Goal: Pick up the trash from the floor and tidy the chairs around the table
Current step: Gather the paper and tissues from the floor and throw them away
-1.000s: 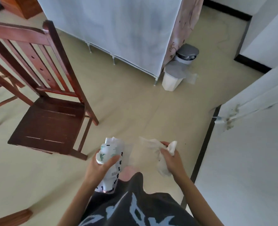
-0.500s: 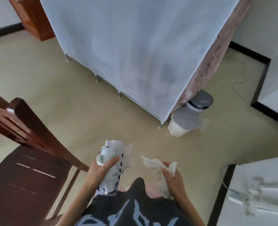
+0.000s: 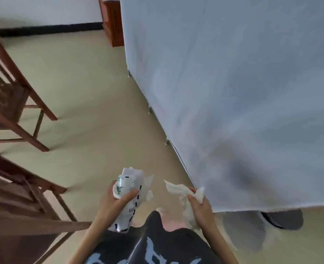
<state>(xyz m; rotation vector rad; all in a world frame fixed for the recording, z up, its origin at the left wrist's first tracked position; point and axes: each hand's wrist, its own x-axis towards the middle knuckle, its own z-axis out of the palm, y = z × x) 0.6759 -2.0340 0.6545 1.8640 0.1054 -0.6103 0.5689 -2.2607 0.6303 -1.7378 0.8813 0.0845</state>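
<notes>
At lower centre of the frame: left hand (image 3: pixel 117 201), fingers curled round a white printed carton (image 3: pixel 127 197) with crumpled paper poking from behind it. Right hand (image 3: pixel 200 205), clenched on a wad of white tissue (image 3: pixel 182 197) whose loose tail juts toward the carton. Lower right: grey-lidded bin (image 3: pixel 283 219), blurred, partly hidden under the hem of a pale fabric wardrobe (image 3: pixel 233 92). Left edge: two wooden chairs (image 3: pixel 14 111), apart from any table in view, not yet tidied. Risks, as judged: the tissue's loose end or the paper scraps may drop again; the hanging fabric may obstruct the bin; full hands delay the chairs.
</notes>
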